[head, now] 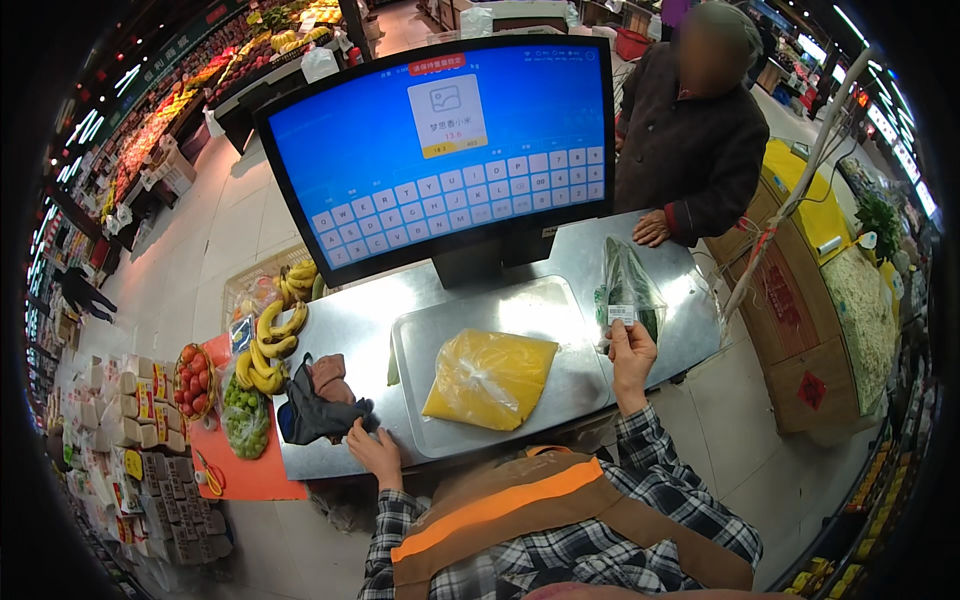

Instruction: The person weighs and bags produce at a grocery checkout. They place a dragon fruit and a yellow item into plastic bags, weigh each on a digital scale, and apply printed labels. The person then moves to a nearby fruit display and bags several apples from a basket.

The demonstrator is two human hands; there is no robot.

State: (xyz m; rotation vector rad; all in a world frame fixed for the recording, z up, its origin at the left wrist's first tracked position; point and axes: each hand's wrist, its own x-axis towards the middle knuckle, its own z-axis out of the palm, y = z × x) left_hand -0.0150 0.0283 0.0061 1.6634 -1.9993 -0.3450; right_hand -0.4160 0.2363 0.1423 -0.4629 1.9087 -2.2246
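Between the thumb and fingers of my right hand (631, 360) is a small white barcode label (621, 313). The label lies against, or just over, a clear plastic bag of long green vegetables (628, 266); whether it is stuck on I cannot tell. My left hand (376, 452) is at the counter's front edge, fingers apart, beside a bundle of dark grey and brown cloth (322, 401). A tied clear bag of yellow grain (489, 381) rests on the metal weighing tray (592, 352) between my hands. Behind the tray stands a touch-screen monitor (442, 157) with a keyboard display.
A person (686, 142) stands across the metal counter (337, 319), one hand resting on its far right edge. To the left are bananas (262, 367), bagged green fruit (246, 424), a basket of tomatoes (195, 381) and scissors (214, 476). A slanted pole (795, 187) rises at right.
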